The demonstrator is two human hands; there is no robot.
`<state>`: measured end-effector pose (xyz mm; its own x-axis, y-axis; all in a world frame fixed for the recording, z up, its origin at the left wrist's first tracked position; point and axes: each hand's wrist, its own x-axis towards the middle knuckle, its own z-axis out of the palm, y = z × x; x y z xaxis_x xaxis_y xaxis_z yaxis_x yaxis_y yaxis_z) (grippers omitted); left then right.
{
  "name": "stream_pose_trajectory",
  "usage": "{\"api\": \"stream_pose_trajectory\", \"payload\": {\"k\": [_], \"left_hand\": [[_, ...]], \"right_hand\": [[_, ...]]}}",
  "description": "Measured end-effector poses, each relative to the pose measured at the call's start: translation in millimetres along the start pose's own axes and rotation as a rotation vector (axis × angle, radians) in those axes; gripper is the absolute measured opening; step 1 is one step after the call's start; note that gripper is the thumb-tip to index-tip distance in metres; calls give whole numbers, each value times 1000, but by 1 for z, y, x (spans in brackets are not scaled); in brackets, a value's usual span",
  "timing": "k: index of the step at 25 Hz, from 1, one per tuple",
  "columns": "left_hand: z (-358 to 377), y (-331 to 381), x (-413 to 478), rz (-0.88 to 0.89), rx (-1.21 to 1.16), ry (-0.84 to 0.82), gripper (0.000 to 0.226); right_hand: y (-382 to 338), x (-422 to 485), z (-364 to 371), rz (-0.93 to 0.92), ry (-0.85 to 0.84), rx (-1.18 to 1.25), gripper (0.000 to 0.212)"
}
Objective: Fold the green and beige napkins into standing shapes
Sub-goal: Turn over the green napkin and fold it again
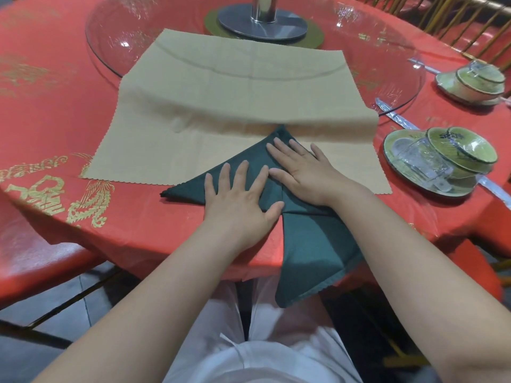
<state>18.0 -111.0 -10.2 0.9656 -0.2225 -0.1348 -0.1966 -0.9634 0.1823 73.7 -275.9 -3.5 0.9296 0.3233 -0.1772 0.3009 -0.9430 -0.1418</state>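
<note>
A dark green napkin (309,244) lies at the table's near edge, folded to a point toward the table's middle, with one flap hanging down over the edge. My left hand (240,197) presses flat on its left part, fingers straight and spread. My right hand (301,170) lies flat on its upper right fold, fingers pointing toward the tip. Under and beyond the green one, a large beige napkin (221,106) is spread open, its far half draped over the glass turntable.
The round table has a red cloth with gold print (55,106). A glass turntable (387,51) with a metal stand (262,20) sits in the middle. Wrapped bowl-and-plate sets (442,161) (475,81) stand at right. Red chairs flank me.
</note>
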Motion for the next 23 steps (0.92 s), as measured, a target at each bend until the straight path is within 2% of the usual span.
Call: {"api": "stream_pose_trajectory", "payload": {"k": [4, 7, 10, 12, 13, 15, 16, 17, 18, 20, 23], "left_hand": [[-2, -1, 2, 1, -4, -29, 67], [-3, -2, 1, 10, -7, -51, 67], [0, -2, 1, 1, -34, -19, 71], [2, -2, -1, 32, -61, 108, 63], [3, -1, -3, 114, -94, 211, 54], [5, -1, -11, 459, -271, 372, 37], [5, -2, -15, 650, -374, 343, 35], [4, -3, -21, 788, -446, 244, 33], [2, -5, -26, 856, -474, 124, 33], [0, -10, -31, 851, -458, -31, 42], [3, -12, -29, 835, -332, 3, 44]], "right_hand": [[0, 4, 5, 34, 43, 1, 55], [2, 0, 4, 82, 155, 54, 58], [18, -45, 4, -43, 317, 247, 54], [29, -89, 1, -123, 305, 402, 38], [32, -110, 0, -129, 248, 462, 32], [34, -137, 0, -120, 124, 492, 33], [34, -144, 1, -123, 89, 470, 37], [35, -147, 3, -132, 74, 445, 41], [36, -147, 5, -145, 73, 428, 43], [38, -146, 7, -161, 76, 439, 43], [42, -145, 7, -145, 76, 480, 36]]}}
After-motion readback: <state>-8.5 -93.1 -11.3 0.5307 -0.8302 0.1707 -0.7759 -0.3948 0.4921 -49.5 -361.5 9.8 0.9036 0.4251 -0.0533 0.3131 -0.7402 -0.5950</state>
